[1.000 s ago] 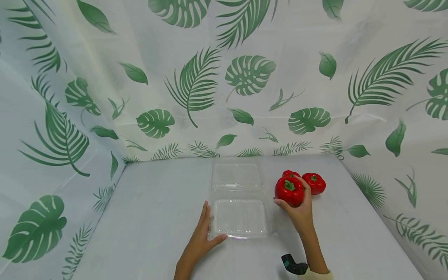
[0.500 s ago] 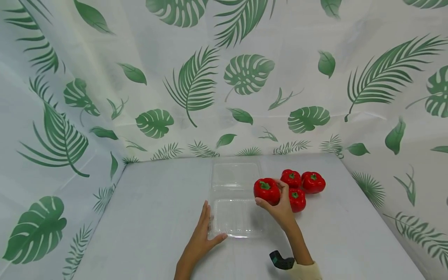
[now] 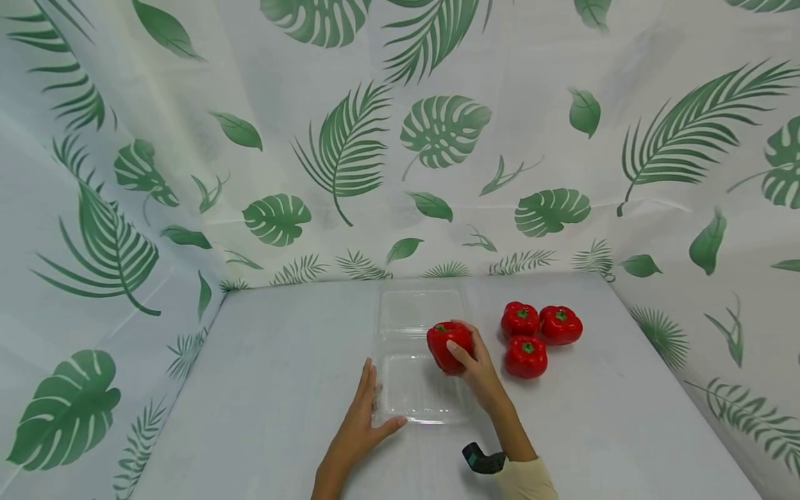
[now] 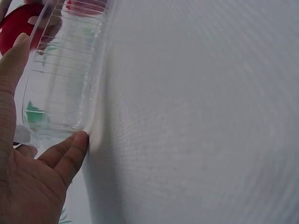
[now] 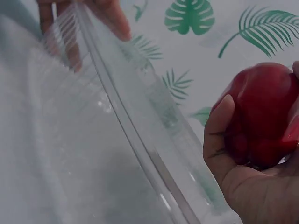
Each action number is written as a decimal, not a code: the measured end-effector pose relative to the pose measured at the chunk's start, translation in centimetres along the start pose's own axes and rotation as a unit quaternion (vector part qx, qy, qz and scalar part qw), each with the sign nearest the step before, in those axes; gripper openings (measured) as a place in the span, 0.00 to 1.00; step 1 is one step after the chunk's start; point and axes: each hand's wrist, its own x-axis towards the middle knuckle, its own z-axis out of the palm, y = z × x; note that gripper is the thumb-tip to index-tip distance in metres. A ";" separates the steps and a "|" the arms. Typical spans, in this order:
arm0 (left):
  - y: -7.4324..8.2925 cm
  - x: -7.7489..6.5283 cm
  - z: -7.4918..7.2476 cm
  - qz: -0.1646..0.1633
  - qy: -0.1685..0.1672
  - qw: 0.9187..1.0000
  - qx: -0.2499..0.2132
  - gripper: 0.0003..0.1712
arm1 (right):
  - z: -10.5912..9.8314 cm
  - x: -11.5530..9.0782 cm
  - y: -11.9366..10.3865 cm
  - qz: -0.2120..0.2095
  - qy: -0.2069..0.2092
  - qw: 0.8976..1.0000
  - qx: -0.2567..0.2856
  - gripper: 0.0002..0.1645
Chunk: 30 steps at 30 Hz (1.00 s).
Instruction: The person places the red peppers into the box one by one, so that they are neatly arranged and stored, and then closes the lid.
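Right hand [image 3: 478,368] grips red pepper [image 3: 447,344] over clear tray [image 3: 425,389]; left hand [image 3: 359,423], fingers straight, steadies it

Red pepper [image 3: 448,345] held tilted above open clear clamshell [image 3: 422,389]; clamshell lying flat, lid folded back.

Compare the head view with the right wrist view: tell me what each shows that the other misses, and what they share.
Only the head view shows the three loose red bell peppers on the grey table, the left hand's flat placement at the container's near-left corner, and the black wrist device.

Only the right wrist view shows, close up, the ribbed wall and rim of the clear plastic clamshell container.

Both show the right hand gripping a red bell pepper beside or over the container, and the leaf-print backdrop.
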 end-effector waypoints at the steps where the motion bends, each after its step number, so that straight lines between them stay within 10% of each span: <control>1: 0.0 0.0 0.0 0.001 0.000 1.000 0.000 0.64 | 0.1 0.1 0.1 0.011 -0.005 1.000 0.008 0.39; 9: 0.2 0.1 -0.2 0.002 -0.003 1.000 0.012 0.64 | 1.4 0.6 1.0 0.045 0.003 0.995 -0.093 0.48; 18: 0.4 0.2 -0.3 0.001 -0.002 1.000 0.015 0.64 | 3.0 1.4 2.2 -0.011 -0.003 0.959 -0.283 0.52; 30: 0.2 0.1 0.1 -0.012 -0.007 1.000 0.012 0.64 | 3.7 1.8 3.1 -0.030 -0.009 0.945 -0.327 0.49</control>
